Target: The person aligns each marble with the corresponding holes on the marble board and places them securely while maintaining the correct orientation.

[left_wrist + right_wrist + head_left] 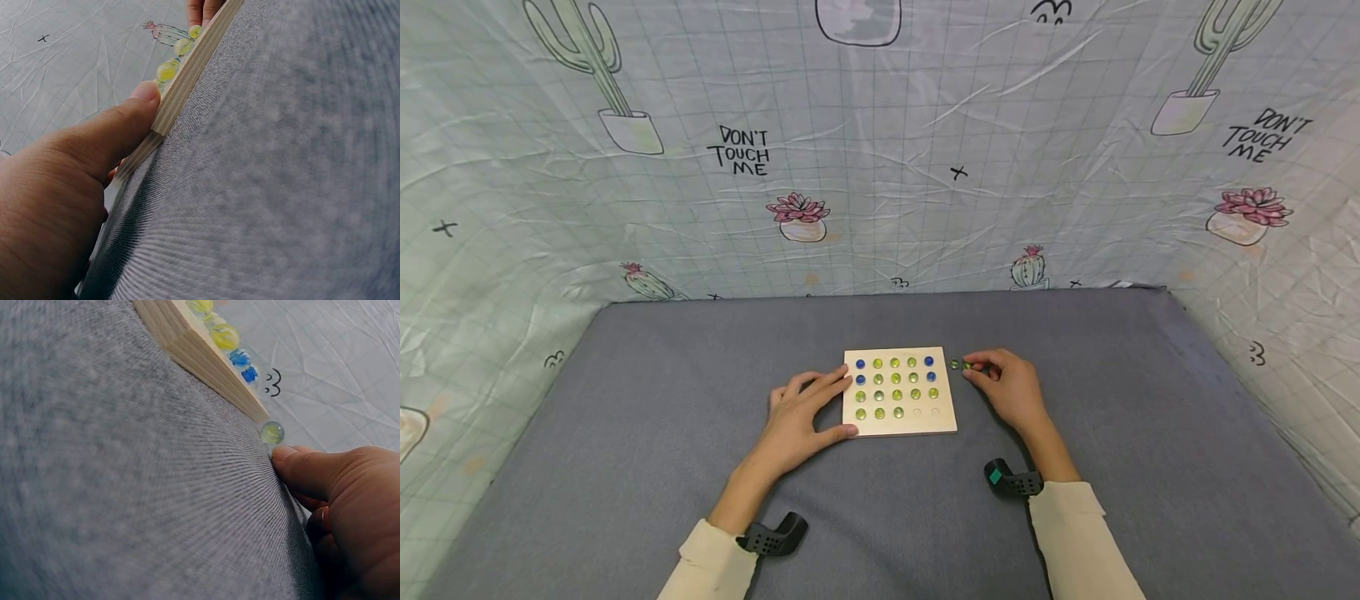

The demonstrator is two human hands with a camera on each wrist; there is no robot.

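Observation:
A pale wooden board (906,425) lies flat, with rows of yellow-green marbles (896,378) and a few blue marbles (928,361) in its hollows. Two bare hollows show at its front right corner. My left hand (797,425) rests at the board's left edge, fingers spread; its thumb (145,94) touches the front corner. Just right of the board, my right hand (1013,390) pinches a greenish marble (967,366) between thumb and fingertips. Another clear greenish marble (272,432) sits between those fingertips and the board's edge.
Grey cloth (700,358) covers the table under everything. Behind it and at both sides hangs a pale printed curtain (880,167) with cactus drawings. A black wrist device (775,533) sits on the left wrist, and another wrist device (1015,479) on the right.

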